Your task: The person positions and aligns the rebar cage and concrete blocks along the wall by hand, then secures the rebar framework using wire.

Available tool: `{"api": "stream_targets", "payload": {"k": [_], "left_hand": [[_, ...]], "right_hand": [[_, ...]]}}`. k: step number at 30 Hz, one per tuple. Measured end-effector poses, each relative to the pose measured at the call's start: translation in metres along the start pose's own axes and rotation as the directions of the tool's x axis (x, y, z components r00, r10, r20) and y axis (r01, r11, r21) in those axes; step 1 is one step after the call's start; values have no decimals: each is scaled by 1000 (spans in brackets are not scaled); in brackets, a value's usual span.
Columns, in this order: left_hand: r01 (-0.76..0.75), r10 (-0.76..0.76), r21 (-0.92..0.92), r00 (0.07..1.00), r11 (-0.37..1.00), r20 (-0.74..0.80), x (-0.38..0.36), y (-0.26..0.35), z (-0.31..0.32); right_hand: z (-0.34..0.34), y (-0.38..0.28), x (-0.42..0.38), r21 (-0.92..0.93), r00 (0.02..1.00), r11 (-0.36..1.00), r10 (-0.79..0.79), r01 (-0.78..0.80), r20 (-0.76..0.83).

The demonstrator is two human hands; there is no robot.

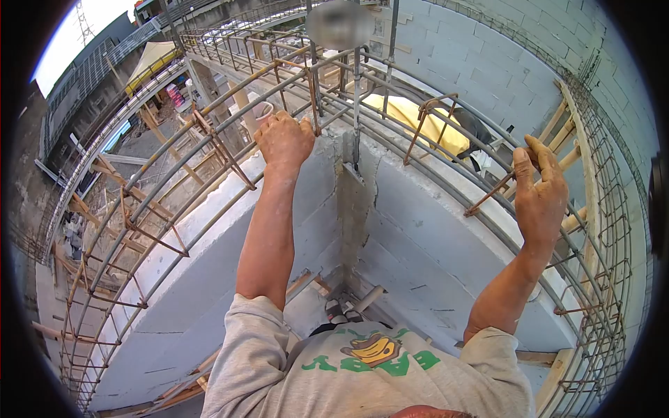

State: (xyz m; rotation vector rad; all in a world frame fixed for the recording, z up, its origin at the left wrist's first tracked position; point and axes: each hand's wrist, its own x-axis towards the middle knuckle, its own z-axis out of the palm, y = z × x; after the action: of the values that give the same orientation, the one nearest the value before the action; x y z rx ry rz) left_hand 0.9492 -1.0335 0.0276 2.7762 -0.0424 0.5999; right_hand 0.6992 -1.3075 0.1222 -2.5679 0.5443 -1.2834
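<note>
My left hand [284, 141] is closed at the top of the wall corner, beside the steel bars, with a small pale looped piece showing at its fingers. What exactly it grips is partly hidden. To the right, my right hand [541, 187] is raised by the rebar cage [481, 182] on the right wall, its fingers apart and nothing between them. Another rebar cage [167, 153] runs along the left wall. Upright bars [357, 104] rise from the corner where the two pale block walls [418, 279] meet.
A person in yellow [425, 125] is bent down behind the right cage. Wooden props [570, 150] lean at the far right, near a large block wall [474, 56]. Timber and rubble [164, 132] lie below on the left. My feet [341, 311] are down in the corner.
</note>
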Motion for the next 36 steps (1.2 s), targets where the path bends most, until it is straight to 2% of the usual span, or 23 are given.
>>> {"api": "stream_targets", "payload": {"k": [4, 9, 12, 15, 16, 22, 31, 36], "left_hand": [[2, -2, 0, 1000, 1000, -27, -1, -1, 3], [19, -21, 56, 999, 998, 38, 2, -3, 0], [27, -30, 100, 999, 995, 31, 1, -1, 0], [30, -33, 131, 999, 991, 21, 0, 1, 1], [33, -36, 140, 999, 990, 22, 1, 2, 1], [58, -67, 183, 997, 981, 40, 5, 4, 5], [47, -47, 155, 999, 987, -3, 1, 4, 4], [51, -46, 155, 998, 987, -35, 1, 5, 6]], "right_hand": [[-4, 2, 3, 74, 998, 997, 33, -36, 44], [-5, 8, 5, 147, 998, 989, 19, -27, 54], [3, 5, 0, 27, 999, 999, -44, 44, 26], [3, 5, -1, 80, 998, 996, -45, 42, 40], [4, 5, -2, 121, 997, 990, -76, 76, -2], [4, 9, -4, 166, 985, 971, -171, 174, -34], [2, 8, -5, 213, 982, 959, -189, 189, -22], [2, 11, -4, 218, 966, 941, -253, 260, -58]]}}
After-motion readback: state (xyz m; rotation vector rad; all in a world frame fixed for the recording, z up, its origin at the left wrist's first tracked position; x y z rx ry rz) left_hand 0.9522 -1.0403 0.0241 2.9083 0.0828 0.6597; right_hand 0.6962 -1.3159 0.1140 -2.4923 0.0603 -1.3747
